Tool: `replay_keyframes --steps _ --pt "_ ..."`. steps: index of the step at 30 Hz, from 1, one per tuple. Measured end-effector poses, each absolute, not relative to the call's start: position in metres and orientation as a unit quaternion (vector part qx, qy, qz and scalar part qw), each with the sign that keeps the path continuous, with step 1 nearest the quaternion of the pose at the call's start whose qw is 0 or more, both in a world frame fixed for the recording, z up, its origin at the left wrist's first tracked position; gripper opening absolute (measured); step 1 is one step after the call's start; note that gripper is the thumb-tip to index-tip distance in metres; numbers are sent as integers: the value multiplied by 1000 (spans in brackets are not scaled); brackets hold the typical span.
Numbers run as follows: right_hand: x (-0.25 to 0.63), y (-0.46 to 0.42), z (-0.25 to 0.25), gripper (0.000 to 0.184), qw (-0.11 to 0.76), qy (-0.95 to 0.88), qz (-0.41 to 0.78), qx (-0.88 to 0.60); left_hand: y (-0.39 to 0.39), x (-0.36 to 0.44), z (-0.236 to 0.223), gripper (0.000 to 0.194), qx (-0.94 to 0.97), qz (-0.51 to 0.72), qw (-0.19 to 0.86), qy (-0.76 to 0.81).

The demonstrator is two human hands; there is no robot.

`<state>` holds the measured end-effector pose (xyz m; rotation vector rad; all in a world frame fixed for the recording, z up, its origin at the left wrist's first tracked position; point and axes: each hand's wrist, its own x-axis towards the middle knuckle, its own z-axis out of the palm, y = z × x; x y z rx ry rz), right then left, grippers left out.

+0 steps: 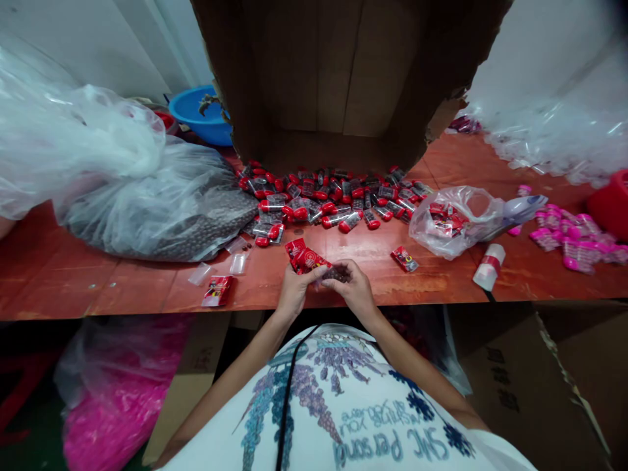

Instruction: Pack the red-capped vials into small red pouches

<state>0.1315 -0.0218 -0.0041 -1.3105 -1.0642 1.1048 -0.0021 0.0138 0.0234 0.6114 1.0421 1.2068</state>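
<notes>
Pinching shiny red printed packets (pixel 313 259) in the curled left hand (pixel 293 289) and apparently a small clear packet of dark beads (pixel 335 274) in the nearly closed right hand (pixel 357 289), worked above the glossy red-brown tabletop's (pixel 147 284) near edge; probably needed a light, level grip against spills.

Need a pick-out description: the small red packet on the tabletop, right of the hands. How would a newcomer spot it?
Find the large open brown cardboard box. Below its right side, between the person's right hand and a clear plastic bag, lies the small red printed packet. Unlike the red printed packets in the left hand, it lies alone on the red tabletop.
</notes>
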Motion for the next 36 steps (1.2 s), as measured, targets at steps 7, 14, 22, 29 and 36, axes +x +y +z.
replay_keyframes --steps 7,14,22,29,36 --pt "140 -22 -5 52 511 -535 457 -495 17 -2 21 30 318 489 660 475" --pt "150 -19 -11 49 512 -552 446 -483 11 2 20 27 317 440 692 477" --pt "179 -20 -20 37 540 -489 420 -542 9 9 12 28 216 431 764 429" --pt "258 -35 -26 33 454 -506 137 -721 16 -2 9 41 166 447 765 433" --pt "162 -23 -5 26 503 -525 366 -581 12 15 8 42 189 493 729 435"
